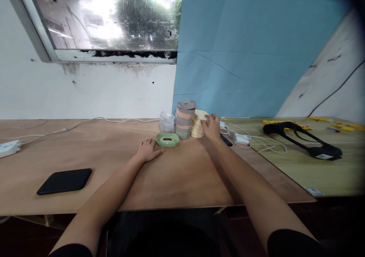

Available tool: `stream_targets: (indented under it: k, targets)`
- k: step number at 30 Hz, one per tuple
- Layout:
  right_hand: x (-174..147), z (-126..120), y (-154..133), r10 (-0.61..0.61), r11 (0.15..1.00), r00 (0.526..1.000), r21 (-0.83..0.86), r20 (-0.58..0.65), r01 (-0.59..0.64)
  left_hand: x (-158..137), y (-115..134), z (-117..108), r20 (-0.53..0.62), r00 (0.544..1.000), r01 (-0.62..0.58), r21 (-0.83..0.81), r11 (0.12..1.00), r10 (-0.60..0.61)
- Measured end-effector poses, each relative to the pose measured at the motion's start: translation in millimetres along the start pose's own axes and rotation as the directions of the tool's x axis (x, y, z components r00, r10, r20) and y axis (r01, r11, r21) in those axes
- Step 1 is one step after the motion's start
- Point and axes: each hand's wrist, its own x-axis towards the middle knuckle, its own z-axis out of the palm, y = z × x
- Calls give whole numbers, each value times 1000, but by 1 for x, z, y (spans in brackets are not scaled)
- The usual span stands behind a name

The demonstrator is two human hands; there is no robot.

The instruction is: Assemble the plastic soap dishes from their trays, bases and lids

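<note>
My left hand (pixel 147 150) lies flat on the wooden table with its fingers spread, holding nothing. Just beyond its fingertips sits a shallow green oval dish (pixel 167 144) with a dark slot in its middle. Behind the dish rises a tall stack of grey, peach and green oval pieces (pixel 185 122). To the right of that stands a stack of cream oval pieces (pixel 196 129). My right hand (pixel 211 126) pinches the right edge near the top of the cream stack; its fingertips are partly hidden. A bundle of clear plastic pieces (pixel 167 122) stands left of the tall stack.
A black tablet-like slab (pixel 65 181) lies at the left front. White cables with an adapter (pixel 241 138) and a dark phone-like object (pixel 226 140) are right of my right hand. A black strap-like frame (pixel 302 137) and yellow pieces (pixel 346 126) lie on the right-hand table.
</note>
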Motion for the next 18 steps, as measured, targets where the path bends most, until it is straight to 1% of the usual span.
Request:
stream_targets:
  k: [6, 9, 11, 13, 15, 17, 18]
  targets:
    - [8, 4, 1, -23, 998, 1000, 52, 7, 22, 1, 0, 1, -4, 1000, 3, -11, 1000, -3]
    - [10, 2, 0, 6, 995, 1000, 102, -17, -5, 1, 0, 1, 3, 1000, 9, -7, 1000, -8]
    - [11, -1, -1, 33, 991, 998, 133, -54, -25, 0, 0, 0, 15, 1000, 12, 14, 1000, -12]
    - [12, -6, -2, 52, 987, 993, 160, -106, -35, 0, 1, -1, 25, 1000, 15, 35, 999, -16]
    - [13, -12, -4, 73, 983, 979, 177, -188, -39, 0, 2, -1, 29, 999, 18, 43, 999, -20]
    - [14, -20, -8, 97, 982, 949, 185, -300, -42, 0, 1, -2, 29, 999, 23, 26, 999, -23]
    - [14, -24, -11, 110, 981, 926, 191, -361, -42, 0, 1, -2, 23, 999, 26, 5, 1000, -27]
